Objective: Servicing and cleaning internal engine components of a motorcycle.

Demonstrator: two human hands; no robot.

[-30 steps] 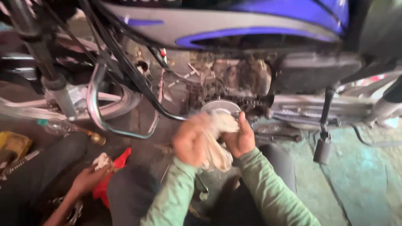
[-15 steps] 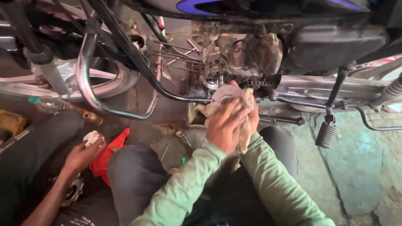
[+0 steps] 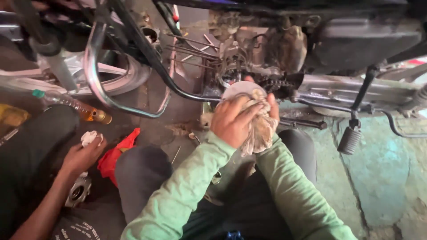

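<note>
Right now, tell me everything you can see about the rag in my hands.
The rag is a pale, dirty, crumpled cloth, bunched into a loose wad with a tail hanging down. The left hand presses on it from the front, and the right hand cups it from behind. Its top lies against a round light-coloured disc, held up near the motorcycle's engine.

Three hands [image 3: 231, 122]; one bottle [image 3: 73, 106]; two rags [image 3: 259, 129]

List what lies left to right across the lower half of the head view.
Co-worker's hand with a white wad → red cloth → left hand → rag → footpeg.
</note>
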